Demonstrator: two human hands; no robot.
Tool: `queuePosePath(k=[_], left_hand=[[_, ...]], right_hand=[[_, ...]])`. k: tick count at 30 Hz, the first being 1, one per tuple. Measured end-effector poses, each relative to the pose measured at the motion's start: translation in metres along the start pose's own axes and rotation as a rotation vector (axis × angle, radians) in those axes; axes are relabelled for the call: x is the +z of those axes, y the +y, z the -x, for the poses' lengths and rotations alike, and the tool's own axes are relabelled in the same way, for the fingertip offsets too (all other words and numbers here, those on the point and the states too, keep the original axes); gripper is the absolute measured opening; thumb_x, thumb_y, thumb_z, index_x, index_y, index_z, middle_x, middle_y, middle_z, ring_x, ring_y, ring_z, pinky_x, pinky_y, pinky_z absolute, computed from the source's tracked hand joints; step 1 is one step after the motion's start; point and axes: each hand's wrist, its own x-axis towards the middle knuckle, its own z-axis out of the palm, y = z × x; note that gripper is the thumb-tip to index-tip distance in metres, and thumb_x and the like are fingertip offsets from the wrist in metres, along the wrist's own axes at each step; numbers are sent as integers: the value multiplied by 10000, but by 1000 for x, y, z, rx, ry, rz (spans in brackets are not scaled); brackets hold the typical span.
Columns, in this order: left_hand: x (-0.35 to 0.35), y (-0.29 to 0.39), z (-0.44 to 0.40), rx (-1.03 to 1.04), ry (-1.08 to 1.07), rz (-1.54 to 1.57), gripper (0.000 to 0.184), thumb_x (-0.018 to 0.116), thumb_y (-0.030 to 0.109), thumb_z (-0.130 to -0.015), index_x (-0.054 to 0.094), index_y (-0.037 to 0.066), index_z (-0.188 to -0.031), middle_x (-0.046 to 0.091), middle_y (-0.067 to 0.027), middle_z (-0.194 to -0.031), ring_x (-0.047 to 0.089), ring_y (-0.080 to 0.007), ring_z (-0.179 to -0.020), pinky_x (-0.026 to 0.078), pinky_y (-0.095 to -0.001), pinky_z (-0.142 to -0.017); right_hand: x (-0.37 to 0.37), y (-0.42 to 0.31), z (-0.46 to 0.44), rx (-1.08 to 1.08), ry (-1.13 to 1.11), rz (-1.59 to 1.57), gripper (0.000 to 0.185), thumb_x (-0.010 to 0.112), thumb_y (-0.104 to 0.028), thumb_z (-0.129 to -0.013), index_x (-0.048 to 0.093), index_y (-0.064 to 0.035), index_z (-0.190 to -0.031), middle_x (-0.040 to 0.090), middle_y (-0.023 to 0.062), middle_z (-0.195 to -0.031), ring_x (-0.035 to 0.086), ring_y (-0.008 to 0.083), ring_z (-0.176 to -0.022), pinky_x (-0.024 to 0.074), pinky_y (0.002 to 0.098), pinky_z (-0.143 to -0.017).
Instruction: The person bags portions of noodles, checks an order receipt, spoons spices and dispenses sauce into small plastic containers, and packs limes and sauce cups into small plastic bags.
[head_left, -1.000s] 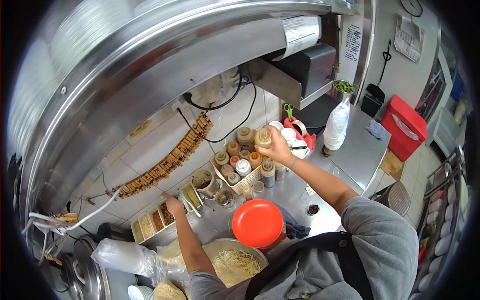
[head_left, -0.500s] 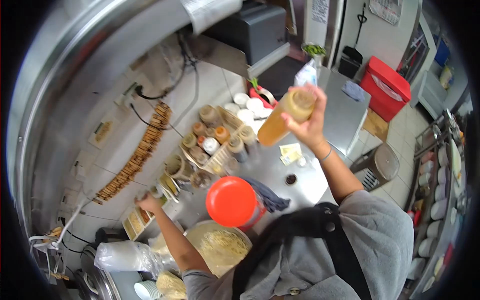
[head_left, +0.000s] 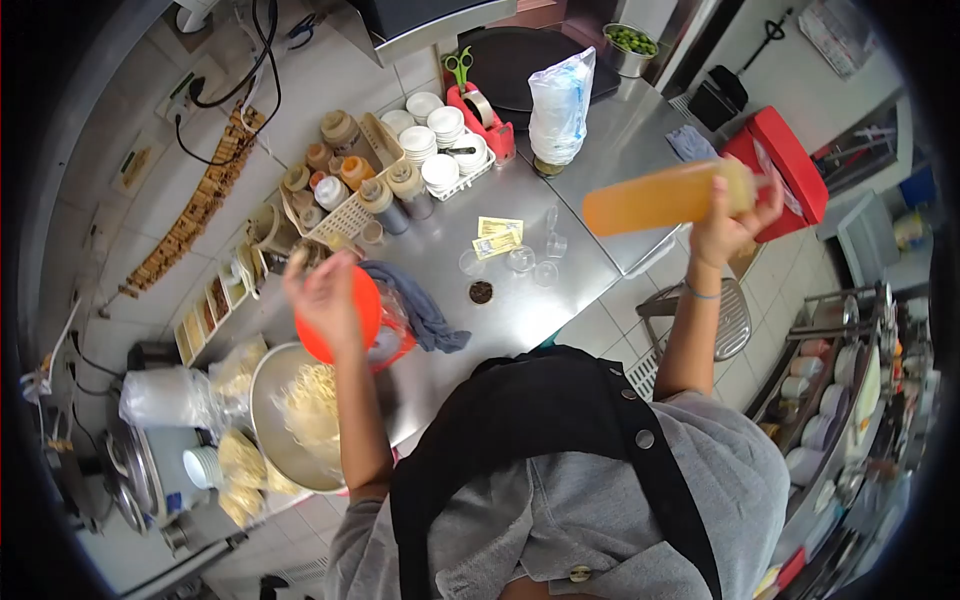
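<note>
My right hand [head_left: 728, 222] grips a squeeze bottle of amber liquid [head_left: 655, 198] near one end, holding it sideways in the air at the right of the counter. My left hand [head_left: 325, 300] is raised over a red round container [head_left: 366, 318], blurred, with its fingers partly curled; what may be between them is too small to make out. Just below that hand is a large metal bowl of noodles [head_left: 310, 400]. A dark cloth [head_left: 425, 310] lies beside the red container. Behind it, a basket [head_left: 345, 220] holds several sauce bottles.
White small dishes [head_left: 440, 172] stand in a rack beside a red tape dispenser [head_left: 495, 130]. Yellow packets [head_left: 497, 240], clear small cups [head_left: 520, 259] and a dark-filled cup [head_left: 481, 292] are on the steel counter [head_left: 560, 300]. A stool [head_left: 725, 320] and a red bin [head_left: 790, 165] stand at right.
The bottle was lifted from the basket area, swung right and tilted sideways in my right hand. My left hand has moved from the condiment trays to over the red container. The view has shifted.
</note>
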Motion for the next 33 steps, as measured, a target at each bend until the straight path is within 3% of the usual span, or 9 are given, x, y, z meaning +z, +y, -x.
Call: queuePosePath(k=[4, 5, 6, 10, 15, 22, 25, 31, 33], left_hand=[[89, -43, 54, -103, -285, -6, 525, 663, -25, -789, 382, 60, -1225, 678, -114, -871, 637, -122, -727, 504, -235, -671], [104, -58, 65, -102, -341, -57, 506, 659, -7, -796, 389, 57, -1219, 681, -96, -849, 631, -111, -702, 500, -230, -653], [120, -63, 76, -91, -389, -135, 499, 662, 0, -790, 400, 57, -1211, 682, -90, -832, 628, -107, -679, 499, -231, -645], [157, -98, 101, -57, -547, -345, 475, 642, 23, -777, 423, 68, -1196, 671, -110, -782, 646, -194, -646, 512, -297, -615], [174, -130, 116, 180, -880, -898, 360, 541, 71, -825, 460, 78, -1176, 645, -202, -801, 638, -360, -734, 510, -443, -667], [177, -127, 120, 85, -903, -1008, 367, 457, 30, -813, 489, 94, -1173, 645, -202, -844, 641, -357, -762, 502, -470, -654], [177, -119, 117, 106, -872, -980, 369, 448, 44, -820, 500, 116, -1179, 648, -194, -837, 642, -359, -742, 505, -468, -641], [183, -107, 109, 36, -923, -1137, 420, 529, 46, -775, 508, 167, -1177, 642, -203, -806, 635, -363, -727, 495, -470, -634], [179, -119, 110, 22, -864, -1073, 377, 536, 44, -768, 517, 157, -1127, 648, -155, -787, 631, -356, -709, 493, -460, -615]], right_hand=[[-78, 66, -28, 519, 530, -306, 330, 552, -191, -884, 424, -110, -1177, 576, 145, -1033, 607, 300, -915, 549, 450, -751], [-127, 104, -31, 720, 311, -436, 288, 502, -292, -898, 524, -58, -1064, 606, 140, -1002, 615, 309, -907, 541, 456, -764], [-139, 110, -33, 883, 385, -560, 355, 466, -356, -900, 575, -24, -960, 626, 140, -972, 619, 308, -897, 542, 458, -751], [-161, 137, -31, 971, 431, -587, 313, 512, -322, -882, 579, -30, -975, 630, 140, -968, 616, 315, -894, 543, 447, -755], [-94, 124, -5, 498, 346, -78, 496, 689, -108, -780, 417, -62, -1192, 503, 131, -1114, 570, 274, -954, 519, 397, -810], [-41, 118, 52, 141, -290, 218, 732, 777, -76, -700, 340, -52, -1286, 425, 139, -1225, 477, 234, -1102, 437, 348, -906], [-36, 128, 75, 229, -386, 32, 735, 788, -81, -684, 359, -49, -1280, 478, 148, -1186, 492, 246, -1092, 429, 359, -916], [-31, 128, 94, -96, -544, 121, 817, 831, -121, -644, 341, -45, -1293, 511, 164, -1182, 494, 294, -1090, 421, 387, -918], [-27, 117, 97, 279, -412, -148, 872, 854, -147, -614, 325, -33, -1298, 523, 145, -1165, 477, 275, -1118, 413, 376, -930]])
